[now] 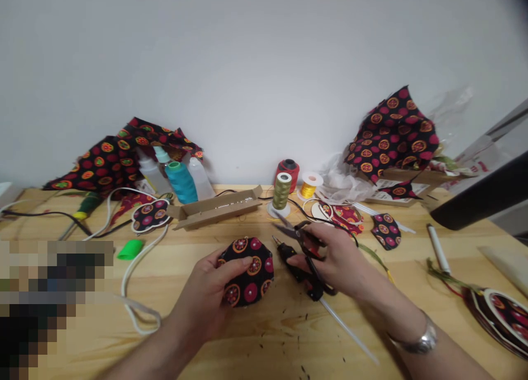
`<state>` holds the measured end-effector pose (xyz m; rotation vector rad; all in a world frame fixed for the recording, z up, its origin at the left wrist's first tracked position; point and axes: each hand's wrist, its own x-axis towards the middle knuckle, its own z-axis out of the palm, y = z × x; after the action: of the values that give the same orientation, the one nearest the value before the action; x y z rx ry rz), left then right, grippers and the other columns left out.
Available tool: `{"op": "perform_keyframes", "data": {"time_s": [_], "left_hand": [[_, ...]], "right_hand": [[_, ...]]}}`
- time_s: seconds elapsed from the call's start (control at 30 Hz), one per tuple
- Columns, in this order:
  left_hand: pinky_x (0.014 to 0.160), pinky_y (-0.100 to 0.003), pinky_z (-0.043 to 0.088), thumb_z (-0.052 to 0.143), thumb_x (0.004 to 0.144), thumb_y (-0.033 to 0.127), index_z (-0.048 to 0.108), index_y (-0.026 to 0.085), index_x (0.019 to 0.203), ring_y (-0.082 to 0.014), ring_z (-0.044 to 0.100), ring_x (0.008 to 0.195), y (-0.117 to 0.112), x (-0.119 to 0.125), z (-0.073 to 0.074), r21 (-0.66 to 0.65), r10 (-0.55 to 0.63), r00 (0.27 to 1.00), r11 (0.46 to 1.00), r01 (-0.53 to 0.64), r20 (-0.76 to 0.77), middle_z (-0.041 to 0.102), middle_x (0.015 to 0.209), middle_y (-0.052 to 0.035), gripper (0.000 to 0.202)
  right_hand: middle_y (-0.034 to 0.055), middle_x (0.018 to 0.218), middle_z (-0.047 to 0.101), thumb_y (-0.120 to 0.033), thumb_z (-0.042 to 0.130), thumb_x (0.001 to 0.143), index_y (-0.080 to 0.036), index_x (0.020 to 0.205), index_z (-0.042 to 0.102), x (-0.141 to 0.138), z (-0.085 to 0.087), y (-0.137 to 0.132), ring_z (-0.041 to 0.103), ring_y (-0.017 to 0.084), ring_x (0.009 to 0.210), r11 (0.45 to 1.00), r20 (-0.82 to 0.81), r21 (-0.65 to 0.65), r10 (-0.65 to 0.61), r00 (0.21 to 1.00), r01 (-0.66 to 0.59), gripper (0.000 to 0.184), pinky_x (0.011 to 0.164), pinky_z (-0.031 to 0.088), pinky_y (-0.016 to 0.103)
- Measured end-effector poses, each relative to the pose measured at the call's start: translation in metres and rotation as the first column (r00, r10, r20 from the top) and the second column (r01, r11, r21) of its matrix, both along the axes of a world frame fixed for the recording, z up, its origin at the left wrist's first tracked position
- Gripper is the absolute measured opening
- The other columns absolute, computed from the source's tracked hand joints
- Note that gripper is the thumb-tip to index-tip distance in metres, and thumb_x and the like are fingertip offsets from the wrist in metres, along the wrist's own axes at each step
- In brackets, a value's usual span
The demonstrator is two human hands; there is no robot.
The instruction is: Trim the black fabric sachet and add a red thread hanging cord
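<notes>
Preferably, with the left hand (212, 274) pinching the patch (251, 284), thumb on top, left of the glue gun (304, 279), and the right hand (336, 256) curled round the scissors (293, 232), leave the patch's rim uncovered and angle the scissors away from the glue gun's tip.

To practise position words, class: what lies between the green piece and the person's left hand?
In the head view, a white cord curves across the table between the green piece and the left hand.
</notes>
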<state>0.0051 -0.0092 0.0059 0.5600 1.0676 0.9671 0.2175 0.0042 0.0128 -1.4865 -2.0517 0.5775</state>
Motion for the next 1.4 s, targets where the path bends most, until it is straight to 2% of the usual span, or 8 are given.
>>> {"op": "perform_keyframes", "data": {"time_s": [0.1,0.2,0.3,0.47,0.6,0.77,1.13,1.4], "left_hand": [[0.056,-0.029,0.054,0.074,0.064,0.016,0.072,0.012,0.086,-0.0213,0.069,0.061,-0.004,0.003,0.000,0.003,-0.052,0.999,0.999,0.052,0.000,0.076,0.072,-0.0086,0.022],[0.061,-0.031,0.054,0.074,0.065,0.018,0.072,0.015,0.091,-0.0225,0.070,0.067,-0.007,0.004,-0.003,0.035,-0.086,0.996,0.996,0.086,-0.002,0.076,0.076,-0.0077,0.026],[0.064,-0.032,0.054,0.074,0.067,0.020,0.072,0.016,0.092,-0.0229,0.070,0.070,-0.009,0.005,-0.005,0.075,-0.085,0.996,0.993,0.086,-0.021,0.076,0.078,-0.0074,0.026],[0.065,-0.032,0.054,0.076,0.064,0.022,0.073,0.016,0.091,-0.0240,0.070,0.070,-0.009,0.005,-0.004,0.073,-0.087,0.991,0.993,0.095,-0.105,0.076,0.078,-0.0073,0.028],[0.064,-0.030,0.053,0.075,0.065,0.022,0.073,0.017,0.091,-0.0224,0.069,0.070,-0.010,0.005,-0.003,0.098,-0.128,0.982,0.985,0.142,-0.138,0.076,0.078,-0.0062,0.026],[0.060,-0.024,0.051,0.075,0.065,0.019,0.074,0.017,0.089,-0.0190,0.067,0.068,-0.010,0.006,-0.003,0.179,-0.111,0.972,0.972,0.149,-0.207,0.076,0.077,-0.0051,0.025],[0.059,-0.024,0.052,0.074,0.067,0.017,0.073,0.017,0.091,-0.0184,0.067,0.067,-0.011,0.006,0.000,0.091,-0.138,0.988,0.985,0.144,-0.068,0.075,0.074,-0.0053,0.024],[0.063,-0.027,0.052,0.070,0.073,0.019,0.070,0.015,0.096,-0.0188,0.068,0.069,-0.009,0.005,-0.009,0.109,-0.138,0.990,0.985,0.137,0.008,0.075,0.082,-0.0078,0.024]], "right_hand": [[-0.0026,0.069,0.054,-0.027,0.064,0.073,-0.019,0.079,0.052,-0.017,-0.008,-0.005,0.049,0.011,0.059,0.981,-0.353,-0.195,-0.068,0.933,-0.003,0.015,0.054,0.039,0.023],[-0.0022,0.069,0.055,-0.020,0.062,0.071,-0.017,0.079,0.053,-0.028,-0.009,-0.009,0.049,0.010,0.060,0.967,-0.469,-0.249,-0.080,0.880,-0.045,0.013,0.055,0.041,0.023],[-0.0026,0.065,0.054,-0.020,0.062,0.072,-0.017,0.077,0.054,-0.030,-0.007,-0.011,0.047,0.010,0.057,0.968,-0.471,-0.248,-0.082,0.878,-0.043,0.010,0.052,0.039,0.022],[0.0000,0.072,0.057,-0.021,0.062,0.073,-0.018,0.080,0.054,-0.030,-0.009,-0.015,0.051,0.013,0.063,0.981,-0.452,-0.185,-0.041,0.891,-0.049,0.011,0.054,0.040,0.023],[-0.0004,0.069,0.056,-0.015,0.059,0.071,-0.019,0.076,0.052,-0.033,-0.008,-0.019,0.050,0.014,0.062,0.993,-0.330,-0.105,0.007,0.944,-0.044,0.009,0.054,0.039,0.024],[0.0006,0.070,0.059,0.000,0.051,0.063,-0.020,0.074,0.052,-0.034,-0.003,-0.021,0.050,0.015,0.064,1.000,-0.158,0.014,-0.009,0.987,0.011,0.023,0.057,0.037,0.025],[0.0011,0.071,0.057,0.000,0.051,0.063,-0.020,0.074,0.050,-0.033,-0.007,-0.021,0.050,0.015,0.063,1.000,-0.201,-0.012,-0.011,0.980,0.009,0.023,0.056,0.038,0.025],[-0.0017,0.066,0.057,0.005,0.049,0.057,-0.020,0.073,0.047,-0.031,-0.012,-0.020,0.049,0.015,0.062,0.997,-0.173,0.060,-0.033,0.984,0.044,0.030,0.054,0.034,0.024]]}}
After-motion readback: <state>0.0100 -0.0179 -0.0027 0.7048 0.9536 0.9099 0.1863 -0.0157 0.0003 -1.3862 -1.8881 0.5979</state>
